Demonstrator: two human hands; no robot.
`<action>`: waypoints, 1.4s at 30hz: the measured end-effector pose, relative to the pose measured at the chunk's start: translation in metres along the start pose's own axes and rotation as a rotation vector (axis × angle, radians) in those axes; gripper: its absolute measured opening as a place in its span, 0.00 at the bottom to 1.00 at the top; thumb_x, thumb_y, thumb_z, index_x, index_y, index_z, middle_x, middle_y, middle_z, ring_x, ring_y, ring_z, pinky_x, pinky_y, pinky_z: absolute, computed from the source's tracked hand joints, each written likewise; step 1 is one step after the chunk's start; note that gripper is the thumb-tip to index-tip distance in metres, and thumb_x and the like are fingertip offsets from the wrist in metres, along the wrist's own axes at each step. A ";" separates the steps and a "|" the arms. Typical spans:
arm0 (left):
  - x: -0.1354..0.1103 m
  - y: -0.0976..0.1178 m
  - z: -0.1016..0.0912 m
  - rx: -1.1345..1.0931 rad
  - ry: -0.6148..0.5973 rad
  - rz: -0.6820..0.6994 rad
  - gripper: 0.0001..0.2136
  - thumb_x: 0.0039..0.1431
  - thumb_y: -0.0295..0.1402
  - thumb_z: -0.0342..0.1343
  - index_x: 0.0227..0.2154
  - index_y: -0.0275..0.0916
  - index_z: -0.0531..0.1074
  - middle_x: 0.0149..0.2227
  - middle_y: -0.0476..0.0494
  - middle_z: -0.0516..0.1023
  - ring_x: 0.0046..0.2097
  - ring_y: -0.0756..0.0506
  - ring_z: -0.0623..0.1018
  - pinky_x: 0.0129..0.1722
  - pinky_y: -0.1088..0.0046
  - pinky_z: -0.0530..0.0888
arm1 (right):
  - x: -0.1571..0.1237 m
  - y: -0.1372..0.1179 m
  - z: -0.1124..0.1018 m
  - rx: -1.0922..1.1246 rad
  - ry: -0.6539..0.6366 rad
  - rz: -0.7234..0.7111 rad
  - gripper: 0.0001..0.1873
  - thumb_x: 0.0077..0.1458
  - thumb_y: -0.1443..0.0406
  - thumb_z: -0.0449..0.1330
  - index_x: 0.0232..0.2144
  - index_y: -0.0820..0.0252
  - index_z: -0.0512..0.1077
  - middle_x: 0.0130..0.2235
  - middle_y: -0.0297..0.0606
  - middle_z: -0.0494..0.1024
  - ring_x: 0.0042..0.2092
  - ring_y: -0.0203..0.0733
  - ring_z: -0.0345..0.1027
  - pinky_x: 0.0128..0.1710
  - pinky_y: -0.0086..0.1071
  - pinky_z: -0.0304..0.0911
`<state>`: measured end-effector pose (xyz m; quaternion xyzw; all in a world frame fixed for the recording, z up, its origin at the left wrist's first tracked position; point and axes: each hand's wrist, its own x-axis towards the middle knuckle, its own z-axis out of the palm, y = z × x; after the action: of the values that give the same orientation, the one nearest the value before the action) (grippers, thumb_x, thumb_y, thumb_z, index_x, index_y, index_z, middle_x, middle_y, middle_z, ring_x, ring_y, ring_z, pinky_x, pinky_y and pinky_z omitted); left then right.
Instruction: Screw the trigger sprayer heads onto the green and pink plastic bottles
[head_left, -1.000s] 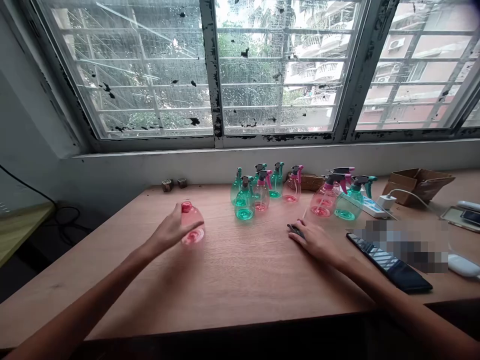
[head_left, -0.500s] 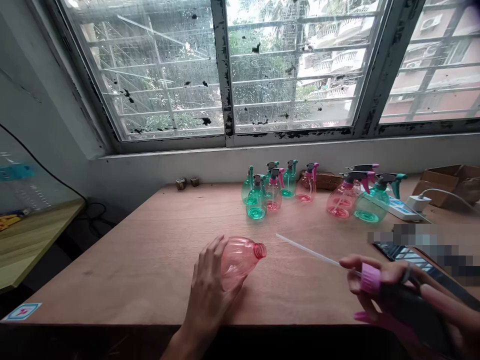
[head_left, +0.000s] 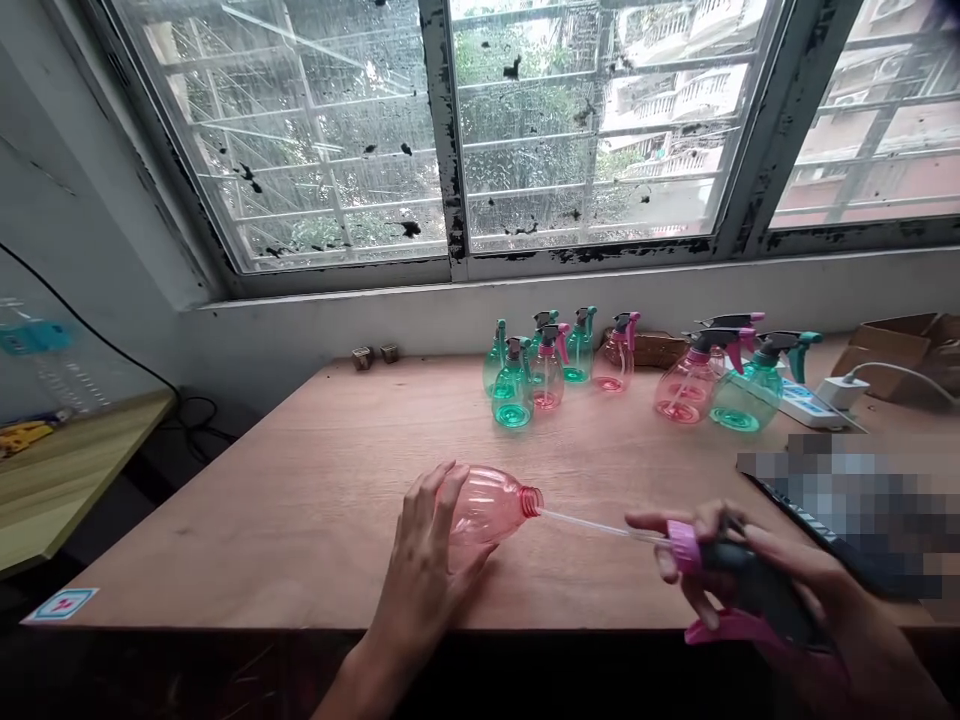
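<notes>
My left hand (head_left: 424, 560) grips a clear pink bottle (head_left: 491, 505) held sideways above the wooden table (head_left: 315, 480), its open neck pointing right. My right hand (head_left: 757, 580) is closed on a spray head (head_left: 720, 575) with a pink collar, dark body and pink trigger. The head's thin clear dip tube (head_left: 600, 527) runs left and its tip is at the bottle's mouth.
Several finished pink and green spray bottles (head_left: 555, 365) stand at the back of the table under the window, with more (head_left: 720, 385) to the right. A power strip (head_left: 806, 405), cardboard box (head_left: 892, 355) and a dark flat device (head_left: 810, 510) lie at right. A second table (head_left: 67, 470) stands left.
My left hand brought the pink bottle nearer and laid it sideways. My right hand picked up the spray head and moved its tube to the bottle's mouth.
</notes>
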<state>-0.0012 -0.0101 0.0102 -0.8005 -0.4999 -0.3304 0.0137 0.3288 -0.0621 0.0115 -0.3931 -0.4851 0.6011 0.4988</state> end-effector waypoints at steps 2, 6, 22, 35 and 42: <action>-0.001 0.001 -0.001 0.011 -0.042 0.026 0.34 0.63 0.35 0.59 0.66 0.50 0.47 0.68 0.38 0.52 0.67 0.33 0.56 0.64 0.51 0.60 | 0.010 -0.001 0.016 0.163 0.021 0.011 0.16 0.60 0.47 0.54 0.45 0.41 0.74 0.42 0.42 0.79 0.36 0.52 0.72 0.35 0.45 0.72; 0.000 0.003 -0.001 0.030 -0.075 0.072 0.34 0.63 0.41 0.59 0.67 0.50 0.47 0.67 0.37 0.52 0.67 0.32 0.55 0.64 0.50 0.61 | 0.033 -0.002 0.039 0.277 -0.088 0.056 0.26 0.53 0.54 0.67 0.53 0.53 0.73 0.42 0.41 0.80 0.39 0.44 0.71 0.38 0.30 0.69; -0.004 0.021 0.012 -0.349 -0.196 -0.023 0.29 0.71 0.37 0.46 0.68 0.52 0.38 0.70 0.41 0.46 0.70 0.36 0.49 0.68 0.46 0.54 | 0.055 0.026 0.040 -0.066 0.052 -0.008 0.22 0.51 0.52 0.70 0.40 0.61 0.72 0.25 0.36 0.81 0.27 0.41 0.74 0.29 0.32 0.71; 0.005 0.012 0.001 -1.028 -0.313 -0.380 0.28 0.66 0.48 0.53 0.61 0.41 0.53 0.67 0.34 0.59 0.68 0.37 0.59 0.68 0.52 0.52 | 0.055 0.033 0.040 0.006 0.071 -0.019 0.21 0.47 0.53 0.72 0.34 0.62 0.73 0.24 0.34 0.77 0.23 0.40 0.71 0.22 0.33 0.72; 0.005 0.015 -0.003 -0.838 -0.419 -0.333 0.40 0.58 0.44 0.63 0.68 0.42 0.49 0.70 0.38 0.53 0.70 0.35 0.53 0.69 0.54 0.49 | 0.057 0.035 0.036 0.086 0.157 -0.042 0.23 0.45 0.54 0.73 0.36 0.62 0.72 0.23 0.32 0.77 0.23 0.39 0.71 0.23 0.31 0.70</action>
<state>0.0108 -0.0154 0.0202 -0.6958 -0.4371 -0.3325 -0.4630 0.2759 -0.0138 -0.0142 -0.4071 -0.4265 0.5781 0.5640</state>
